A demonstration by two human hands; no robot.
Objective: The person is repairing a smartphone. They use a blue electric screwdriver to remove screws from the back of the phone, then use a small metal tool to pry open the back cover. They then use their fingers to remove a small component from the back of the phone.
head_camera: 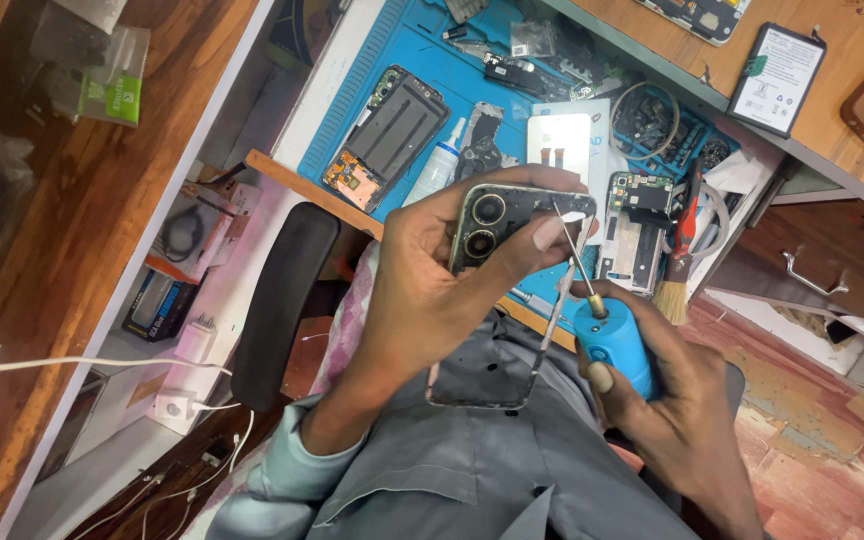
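Observation:
My left hand (432, 290) grips a phone frame (512, 220) with two round camera rings, held upright over my lap. Its thumb presses on the frame's upper edge. My right hand (672, 400) is wrapped around a blue screwdriver (614, 345), and the thin metal bit slants up to touch the inside of the frame near the thumb. The lower part of the frame (482, 385) rests against my grey shirt.
A blue work mat (422, 60) on the desk carries an opened phone (387, 135), a white glue bottle (437, 168), circuit boards, a brush (674, 285) and cables. A phone battery (778, 78) lies on the wooden top. Drawers with metal handles (817, 275) stand at right; a black chair arm (282, 300) at left.

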